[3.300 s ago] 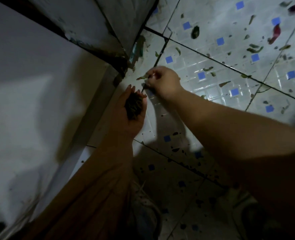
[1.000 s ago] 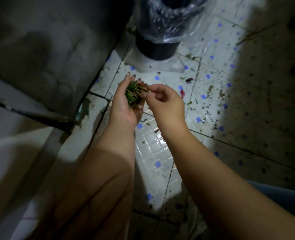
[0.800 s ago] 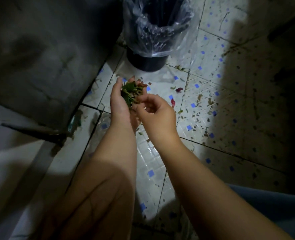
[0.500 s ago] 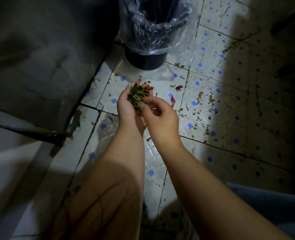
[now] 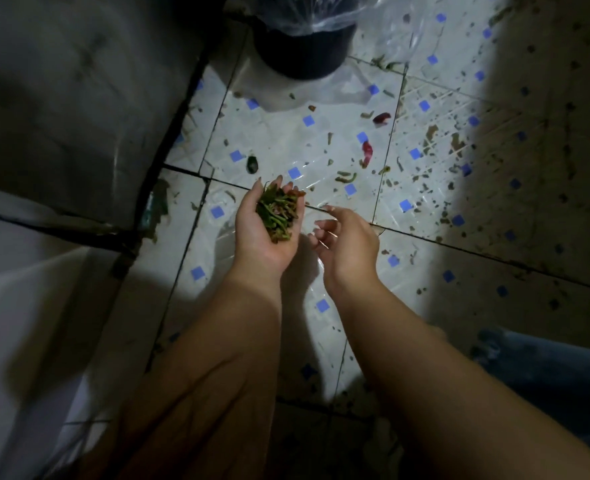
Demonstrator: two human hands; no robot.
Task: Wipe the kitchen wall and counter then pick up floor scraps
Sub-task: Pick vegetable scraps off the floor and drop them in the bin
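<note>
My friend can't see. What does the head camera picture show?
A left hand, palm up, cups a pile of green vegetable scraps above a dirty tiled floor. The empty right hand hovers beside it. More scraps litter the floor, and a lined black bin stands ahead.

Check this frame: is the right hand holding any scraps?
No, the right hand is empty with loosely curled fingers; the scraps lie in the left hand.

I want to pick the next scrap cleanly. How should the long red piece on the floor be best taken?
Probably pinch the red scrap across its narrow middle, from above, with the free right hand. It lies flat and slim on the tile, long axis roughly up-down in the view, so thumb and fingertip close from its two long sides.
</note>
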